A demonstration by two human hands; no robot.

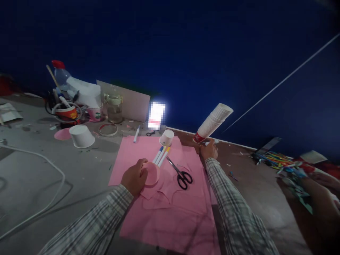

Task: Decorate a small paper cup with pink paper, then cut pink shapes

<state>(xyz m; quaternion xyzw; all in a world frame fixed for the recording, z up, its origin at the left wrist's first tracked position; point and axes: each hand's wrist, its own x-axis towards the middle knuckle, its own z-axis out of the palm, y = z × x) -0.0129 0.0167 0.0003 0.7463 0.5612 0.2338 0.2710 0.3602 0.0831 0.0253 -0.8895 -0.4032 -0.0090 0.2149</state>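
My left hand (pixel 136 177) is closed on the rim of a round pink paper-covered piece (pixel 152 174) above pink sheets (pixel 164 221). My right hand (pixel 209 150) is reached forward beside the base of a leaning stack of white paper cups (pixel 214 122); its fingers are bent around or near a small white item (pixel 212 142), and its grip is unclear. Black-handled scissors (pixel 182 173) lie on the pink paper between my hands. Markers (pixel 161 156) with blue and yellow ends lie just beyond the pink piece, near a small white cup (pixel 167 138).
On the left are an upturned white tub (pixel 81 136), a tape ring (pixel 108 129), a glass jar (pixel 114 108), a red pen holder (pixel 66 112) and a white cable (pixel 57 166). A bright phone (pixel 156 115) stands behind. Another person's hand (pixel 318 191) is at far right near colourful strips (pixel 276 161).
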